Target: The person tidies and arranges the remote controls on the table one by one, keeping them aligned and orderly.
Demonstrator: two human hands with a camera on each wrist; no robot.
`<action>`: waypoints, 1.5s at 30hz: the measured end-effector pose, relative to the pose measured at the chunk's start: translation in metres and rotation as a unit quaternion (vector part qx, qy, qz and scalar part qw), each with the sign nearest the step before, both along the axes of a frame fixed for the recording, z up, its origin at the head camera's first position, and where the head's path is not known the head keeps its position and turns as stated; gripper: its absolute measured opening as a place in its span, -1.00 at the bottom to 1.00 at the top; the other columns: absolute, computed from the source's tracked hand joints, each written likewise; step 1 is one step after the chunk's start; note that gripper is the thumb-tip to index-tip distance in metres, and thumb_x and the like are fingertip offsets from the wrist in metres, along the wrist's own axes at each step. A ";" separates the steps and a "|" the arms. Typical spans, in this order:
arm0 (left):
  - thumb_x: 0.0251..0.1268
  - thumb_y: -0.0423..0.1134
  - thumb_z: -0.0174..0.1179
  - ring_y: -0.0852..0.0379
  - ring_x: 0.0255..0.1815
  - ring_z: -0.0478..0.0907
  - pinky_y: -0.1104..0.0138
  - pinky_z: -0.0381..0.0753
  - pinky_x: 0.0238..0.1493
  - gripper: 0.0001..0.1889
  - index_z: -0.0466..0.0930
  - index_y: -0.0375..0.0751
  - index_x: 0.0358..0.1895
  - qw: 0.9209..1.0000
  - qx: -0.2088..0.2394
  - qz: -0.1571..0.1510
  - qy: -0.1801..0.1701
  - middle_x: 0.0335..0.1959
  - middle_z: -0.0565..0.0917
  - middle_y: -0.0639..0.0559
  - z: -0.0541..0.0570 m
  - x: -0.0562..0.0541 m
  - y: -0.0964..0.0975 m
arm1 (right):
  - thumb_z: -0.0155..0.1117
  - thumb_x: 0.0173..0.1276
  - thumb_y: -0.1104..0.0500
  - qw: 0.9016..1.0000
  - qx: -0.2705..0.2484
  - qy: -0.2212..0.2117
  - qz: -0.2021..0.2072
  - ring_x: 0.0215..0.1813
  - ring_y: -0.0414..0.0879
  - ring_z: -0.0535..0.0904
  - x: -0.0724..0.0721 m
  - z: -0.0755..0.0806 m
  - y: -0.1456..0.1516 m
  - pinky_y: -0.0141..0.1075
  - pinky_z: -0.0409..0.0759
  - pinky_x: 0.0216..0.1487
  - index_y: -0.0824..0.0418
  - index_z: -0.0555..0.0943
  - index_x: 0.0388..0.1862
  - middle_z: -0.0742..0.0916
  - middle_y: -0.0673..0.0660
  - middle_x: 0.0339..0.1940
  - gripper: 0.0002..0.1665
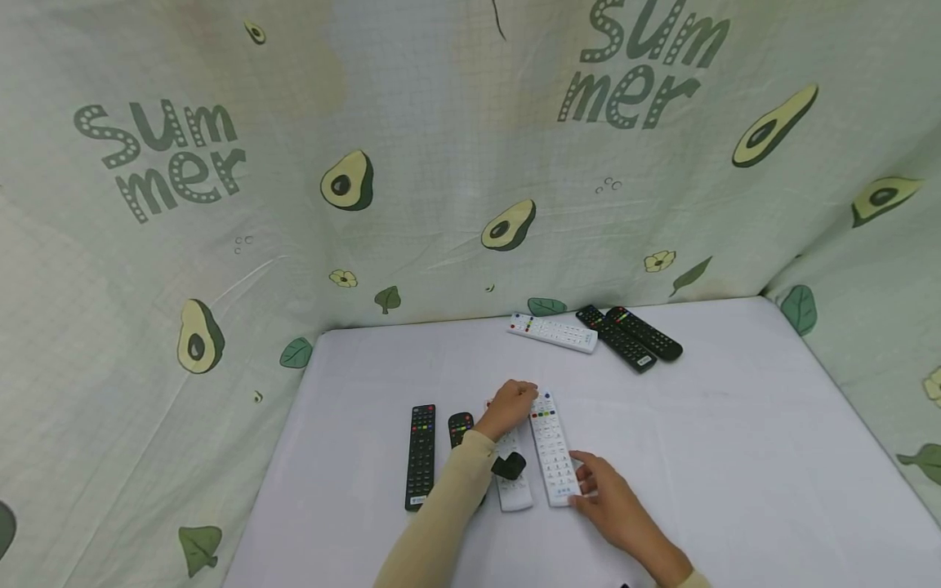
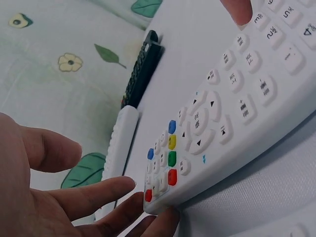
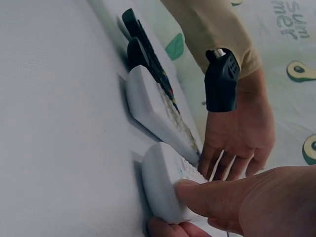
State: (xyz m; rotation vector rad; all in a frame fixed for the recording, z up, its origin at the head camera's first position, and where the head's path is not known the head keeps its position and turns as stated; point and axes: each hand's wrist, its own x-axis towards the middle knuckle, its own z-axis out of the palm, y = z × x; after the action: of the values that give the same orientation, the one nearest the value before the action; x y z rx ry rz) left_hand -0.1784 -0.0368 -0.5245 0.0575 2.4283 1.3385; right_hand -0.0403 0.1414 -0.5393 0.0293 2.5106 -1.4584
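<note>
A white remote control (image 1: 551, 449) lies between my two hands on the white tabletop. At its far end is my left hand (image 1: 510, 404); in the left wrist view its fingertips (image 2: 165, 222) touch that end near the red button, while the thumb (image 2: 54, 150) stands apart. My right hand (image 1: 610, 502) pinches the near end, with the thumb (image 3: 197, 195) against it and other fingers at the side. Just left, a second white remote control (image 1: 515, 494) lies partly hidden under my left forearm.
Left of the white pair are a black remote control (image 1: 421, 457) and another black remote control (image 1: 460, 423) partly covered by my sleeve. Along the back lie a white remote control (image 1: 553, 332) and two black remote controls (image 1: 617, 339). A printed cloth (image 1: 426, 163) hangs behind.
</note>
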 end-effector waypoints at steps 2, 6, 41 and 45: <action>0.67 -0.09 -0.04 -0.21 0.43 0.47 -0.09 0.41 0.50 -0.53 0.62 -0.32 0.35 1.000 0.000 0.002 0.004 0.29 0.59 -0.22 0.000 0.000 0.001 | 0.51 0.18 0.49 1.000 0.003 0.013 0.006 -0.12 -0.13 0.60 -0.002 0.001 0.003 -0.34 0.69 -0.17 0.43 0.50 0.39 0.64 0.09 -0.10 -0.24; 0.66 -0.09 -0.02 -0.14 0.31 0.54 -0.12 0.44 0.44 -0.54 0.63 -0.29 0.34 1.000 -0.006 0.016 0.019 0.23 0.61 -0.18 0.002 0.001 0.002 | 0.47 0.25 0.47 0.999 0.023 0.035 0.014 -0.09 -0.10 0.64 -0.013 0.005 0.013 -0.27 0.71 -0.12 0.42 0.51 0.37 0.66 0.12 -0.08 -0.31; 0.65 -0.20 0.02 -0.15 0.16 0.62 0.20 0.69 0.11 -0.62 0.61 -0.32 0.31 0.973 0.157 0.161 0.054 0.18 0.65 -0.13 -0.004 -0.032 -0.006 | 0.04 0.65 0.28 0.979 0.102 0.103 -0.146 0.08 0.35 0.51 -0.197 -0.022 0.038 0.22 0.50 0.13 0.59 0.27 0.54 0.60 0.52 0.03 -0.38; 0.66 -0.18 0.01 -0.18 0.19 0.61 0.18 0.69 0.15 -0.60 0.59 -0.32 0.33 0.973 0.162 0.160 0.046 0.21 0.64 -0.16 -0.004 -0.035 -0.004 | 0.03 0.65 0.28 0.977 0.119 0.100 -0.142 0.08 0.36 0.50 -0.201 -0.019 0.035 0.24 0.49 0.13 0.59 0.28 0.53 0.58 0.53 0.00 -0.40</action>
State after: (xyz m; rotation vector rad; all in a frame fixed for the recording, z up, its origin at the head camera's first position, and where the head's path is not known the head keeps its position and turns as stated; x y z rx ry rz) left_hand -0.2130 -0.0405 -0.5284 -0.2017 2.3382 1.9054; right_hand -0.2412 0.1767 -0.5584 0.3092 2.9360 -1.3006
